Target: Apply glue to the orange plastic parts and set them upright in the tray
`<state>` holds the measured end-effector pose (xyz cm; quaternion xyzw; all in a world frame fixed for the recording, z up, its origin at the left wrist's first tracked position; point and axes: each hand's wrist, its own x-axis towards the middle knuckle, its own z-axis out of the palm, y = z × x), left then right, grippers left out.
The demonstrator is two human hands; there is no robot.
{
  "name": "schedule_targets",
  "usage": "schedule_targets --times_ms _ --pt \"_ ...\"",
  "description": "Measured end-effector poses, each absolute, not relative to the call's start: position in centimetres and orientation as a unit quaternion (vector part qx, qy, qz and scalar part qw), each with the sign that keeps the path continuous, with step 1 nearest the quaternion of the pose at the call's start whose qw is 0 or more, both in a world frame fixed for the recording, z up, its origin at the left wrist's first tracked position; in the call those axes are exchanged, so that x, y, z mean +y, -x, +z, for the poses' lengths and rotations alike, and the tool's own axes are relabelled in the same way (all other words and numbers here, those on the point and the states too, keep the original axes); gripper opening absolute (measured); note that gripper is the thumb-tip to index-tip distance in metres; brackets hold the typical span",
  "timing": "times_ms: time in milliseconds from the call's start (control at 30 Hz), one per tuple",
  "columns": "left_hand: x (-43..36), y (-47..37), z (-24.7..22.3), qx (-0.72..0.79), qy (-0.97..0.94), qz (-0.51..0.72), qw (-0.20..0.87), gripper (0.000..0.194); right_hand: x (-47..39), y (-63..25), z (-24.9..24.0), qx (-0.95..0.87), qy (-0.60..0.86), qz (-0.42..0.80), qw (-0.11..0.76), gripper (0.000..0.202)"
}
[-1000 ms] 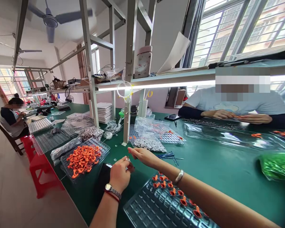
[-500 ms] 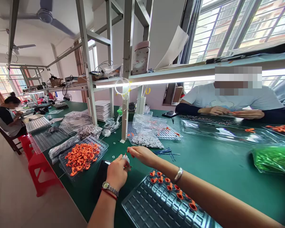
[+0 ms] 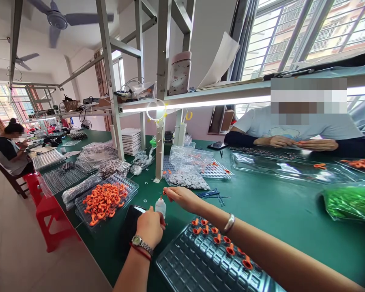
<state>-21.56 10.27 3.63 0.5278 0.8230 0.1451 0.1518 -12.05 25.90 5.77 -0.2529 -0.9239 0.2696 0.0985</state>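
My left hand [image 3: 151,228] is closed, its fingers curled and mostly hidden behind the back of the hand. A tiny reddish bit shows at its fingertips, too small to name. Just beyond those fingers a small translucent bottle [image 3: 160,208] with an orange-red tip stands upright on the table. My right hand [image 3: 180,198] reaches across from the right, pinching a small orange piece close above the bottle. Under my right forearm lies a clear plastic tray [image 3: 185,259] with orange hollow pieces [image 3: 217,239] set in some of its compartments.
A tray heaped with orange pieces [image 3: 105,200] lies to the left, beside a black object [image 3: 134,223]. Bagged parts [image 3: 188,180] and dark blue sticks [image 3: 211,194] lie behind my right hand. Across the table [image 3: 270,211] sits a co-worker, near a bag of green material [image 3: 351,202].
My left hand has moved down and toward me, so more of the bottle shows. My right hand has stayed nearly still with the small orange piece.
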Motion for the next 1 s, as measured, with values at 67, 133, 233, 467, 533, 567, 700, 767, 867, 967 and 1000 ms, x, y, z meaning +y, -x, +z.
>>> schedule_targets --times_ms 67,133,233,467,533,567,700,767,867,967,1000 --pt "10.2 21.5 3.7 0.825 -0.527 0.134 0.154 0.010 26.0 12.1 5.7 -0.924 0.251 0.270 0.099 0.024" --pt "10.2 21.4 3.7 0.828 -0.525 0.124 0.152 0.011 26.0 12.1 5.6 -0.924 0.252 0.270 0.097 0.024" --pt "10.1 21.4 3.6 0.831 -0.524 0.111 0.148 0.011 26.0 12.1 5.5 -0.925 0.252 0.268 0.095 0.024" --pt "10.3 21.5 3.1 0.828 -0.533 0.092 0.147 0.013 26.5 12.2 5.0 -0.926 0.249 0.264 0.099 0.024" --pt "10.3 21.4 3.1 0.828 -0.534 0.090 0.145 0.012 27.1 12.6 4.5 -0.926 0.254 0.260 0.101 0.024" --pt "10.3 21.4 3.1 0.828 -0.535 0.090 0.143 0.012 27.5 12.9 4.2 -0.925 0.259 0.257 0.102 0.024" --pt "10.3 21.3 3.2 0.827 -0.537 0.092 0.135 0.011 28.9 14.0 2.2 -0.919 0.293 0.244 0.097 0.028" --pt "10.3 21.2 3.1 0.827 -0.539 0.094 0.134 0.010 29.1 14.2 1.2 -0.919 0.300 0.238 0.098 0.029" --pt "10.3 21.2 3.2 0.826 -0.539 0.098 0.133 0.010 28.9 13.6 0.5 -0.927 0.268 0.238 0.112 0.031" --pt "10.3 21.2 3.4 0.825 -0.541 0.101 0.133 0.011 28.3 12.7 0.5 -0.939 0.183 0.270 0.108 0.032" --pt "10.2 21.1 3.6 0.825 -0.541 0.101 0.133 0.011 28.0 12.6 0.6 -0.940 0.156 0.285 0.104 0.032"
